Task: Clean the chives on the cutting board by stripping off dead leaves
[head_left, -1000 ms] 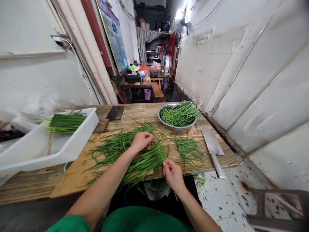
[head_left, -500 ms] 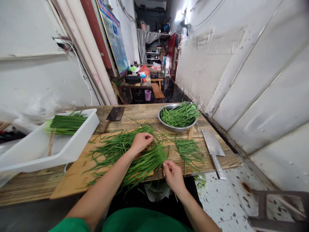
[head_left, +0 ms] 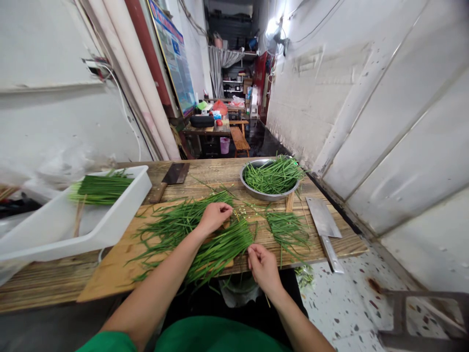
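Long green garlic chives [head_left: 227, 242] lie in a bundle on a wooden cutting board [head_left: 110, 259], their trimmed ends pointing right. My left hand [head_left: 216, 216] is over the far side of this bundle, its fingertips pinched together; whatever is between them is too small to make out. Behind that hand spreads a looser heap of chives [head_left: 176, 217]. At the bundle's near right end, my right hand [head_left: 263, 268] has thumb and fingers closed in a pinch, with what it grips hidden. Small pale trimmings [head_left: 244, 213] are scattered beyond the bundle's cut ends.
A metal bowl [head_left: 269, 196] heaped with chives stands at the back right. Cut chives [head_left: 287, 230] and a metal-handled cleaver [head_left: 324, 222] lie to the right. On the left are a wooden-handled cleaver [head_left: 176, 173] and a white tray [head_left: 106, 230] with more chives.
The view has shifted very slightly. Both hands keep the same places and pinched shapes, and the chives have not visibly moved.
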The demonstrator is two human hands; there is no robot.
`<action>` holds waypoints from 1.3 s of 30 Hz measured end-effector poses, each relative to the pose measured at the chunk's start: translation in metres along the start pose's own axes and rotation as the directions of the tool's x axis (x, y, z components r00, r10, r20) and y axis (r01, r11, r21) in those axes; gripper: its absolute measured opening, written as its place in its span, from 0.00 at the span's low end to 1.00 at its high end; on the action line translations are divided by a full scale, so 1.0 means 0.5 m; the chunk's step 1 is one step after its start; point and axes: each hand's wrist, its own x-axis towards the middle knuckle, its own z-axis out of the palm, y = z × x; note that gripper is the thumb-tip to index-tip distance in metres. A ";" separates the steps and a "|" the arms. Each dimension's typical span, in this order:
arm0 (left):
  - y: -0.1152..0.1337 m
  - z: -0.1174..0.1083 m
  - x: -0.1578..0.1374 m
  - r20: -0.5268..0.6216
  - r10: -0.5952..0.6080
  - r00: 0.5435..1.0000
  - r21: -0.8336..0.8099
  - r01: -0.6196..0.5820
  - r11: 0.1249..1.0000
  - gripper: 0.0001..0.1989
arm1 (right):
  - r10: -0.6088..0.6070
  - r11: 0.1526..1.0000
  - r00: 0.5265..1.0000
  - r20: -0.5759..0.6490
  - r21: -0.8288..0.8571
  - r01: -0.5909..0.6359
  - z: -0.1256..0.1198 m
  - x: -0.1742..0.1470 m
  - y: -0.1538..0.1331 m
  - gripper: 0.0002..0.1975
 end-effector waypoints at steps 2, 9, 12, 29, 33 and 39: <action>0.001 0.000 -0.001 0.003 0.010 1.000 0.002 -0.010 1.000 0.11 | 0.017 1.000 1.000 0.008 0.004 -0.017 0.000 -0.001 0.002 0.15; 0.009 -0.009 -0.003 0.030 0.052 0.998 0.049 -0.053 0.997 0.10 | 0.016 1.000 1.000 0.000 0.006 -0.016 0.002 0.001 0.010 0.15; 0.015 -0.010 -0.016 0.080 0.070 0.994 0.039 -0.073 0.997 0.10 | 0.008 1.000 1.000 -0.010 0.002 -0.008 0.002 0.001 0.010 0.15; 0.004 -0.106 0.033 -0.088 -0.008 0.996 0.780 0.074 0.622 0.12 | -0.002 1.000 1.000 -0.010 -0.019 0.001 0.002 -0.001 0.012 0.14; -0.011 -0.102 0.045 -0.025 -0.096 0.995 0.798 0.078 0.598 0.11 | -0.003 1.000 1.000 -0.006 -0.013 0.003 0.002 -0.001 0.012 0.13; -0.024 -0.101 0.049 -0.038 0.079 0.996 0.745 -0.025 0.667 0.10 | 0.000 1.000 1.000 -0.005 -0.008 0.000 0.002 0.000 0.011 0.13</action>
